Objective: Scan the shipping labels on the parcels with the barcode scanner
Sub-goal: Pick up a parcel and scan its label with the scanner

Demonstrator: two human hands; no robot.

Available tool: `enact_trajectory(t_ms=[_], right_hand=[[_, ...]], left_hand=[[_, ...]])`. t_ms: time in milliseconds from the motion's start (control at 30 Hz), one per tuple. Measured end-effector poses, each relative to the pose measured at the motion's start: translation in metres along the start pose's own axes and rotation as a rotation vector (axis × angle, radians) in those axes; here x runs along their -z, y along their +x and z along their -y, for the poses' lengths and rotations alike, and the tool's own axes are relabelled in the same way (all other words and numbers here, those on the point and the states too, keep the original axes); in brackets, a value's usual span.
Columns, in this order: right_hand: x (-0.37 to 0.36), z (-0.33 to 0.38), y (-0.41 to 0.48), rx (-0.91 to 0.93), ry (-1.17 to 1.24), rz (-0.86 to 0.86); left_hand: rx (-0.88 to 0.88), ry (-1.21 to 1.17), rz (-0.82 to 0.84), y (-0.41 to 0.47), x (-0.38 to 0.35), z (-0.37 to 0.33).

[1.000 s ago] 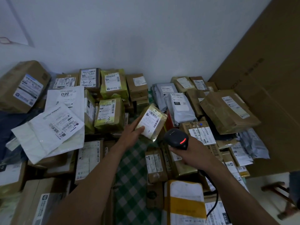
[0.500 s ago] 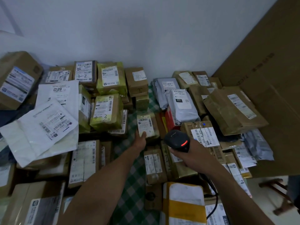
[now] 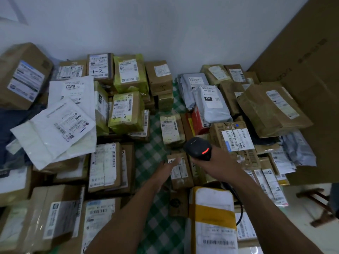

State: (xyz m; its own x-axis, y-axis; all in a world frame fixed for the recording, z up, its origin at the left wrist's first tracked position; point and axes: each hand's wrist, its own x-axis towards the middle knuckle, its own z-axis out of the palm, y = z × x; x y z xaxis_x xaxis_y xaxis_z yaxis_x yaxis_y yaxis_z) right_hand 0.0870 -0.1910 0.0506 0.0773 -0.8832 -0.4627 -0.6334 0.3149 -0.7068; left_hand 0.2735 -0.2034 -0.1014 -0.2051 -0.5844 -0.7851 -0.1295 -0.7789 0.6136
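Note:
My right hand (image 3: 219, 166) grips a black barcode scanner (image 3: 199, 149) with a red light on its head, held above the parcels at centre. My left hand (image 3: 167, 166) reaches forward, its blurred fingertips touching the upper left corner of a small brown labelled parcel (image 3: 181, 172) just below the scanner. Farther back, a small yellow-taped parcel marked "1" (image 3: 171, 130) lies label up on the green checked cloth (image 3: 156, 143), free of both hands. A black cable (image 3: 240, 211) runs down from the scanner.
Labelled parcels cover the surface: brown boxes (image 3: 110, 165) and white mailers (image 3: 56, 129) on the left, grey bags (image 3: 211, 103) and brown bags (image 3: 271, 109) on the right, a yellow-banded parcel (image 3: 212, 219) near me. A large cardboard sheet (image 3: 311, 70) leans at the right.
My left hand set the parcel marked "1" down on the cloth, let it go and drew back to the small brown parcel nearer me. The scanner stayed about where it was.

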Motion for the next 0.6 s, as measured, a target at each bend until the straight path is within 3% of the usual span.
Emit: enact_trajectory(t_ms=[333,600], right_hand=[[0.000,-0.002,-0.012,-0.021,-0.001,-0.016],[0.010,0.011,-0.011,-0.013,0.072,-0.015]], left_hand=[[-0.173,0.167,-0.014,-0.001,-0.015,0.005],[-0.151,0.211,-0.039,-0.004,-0.006,-0.024]])
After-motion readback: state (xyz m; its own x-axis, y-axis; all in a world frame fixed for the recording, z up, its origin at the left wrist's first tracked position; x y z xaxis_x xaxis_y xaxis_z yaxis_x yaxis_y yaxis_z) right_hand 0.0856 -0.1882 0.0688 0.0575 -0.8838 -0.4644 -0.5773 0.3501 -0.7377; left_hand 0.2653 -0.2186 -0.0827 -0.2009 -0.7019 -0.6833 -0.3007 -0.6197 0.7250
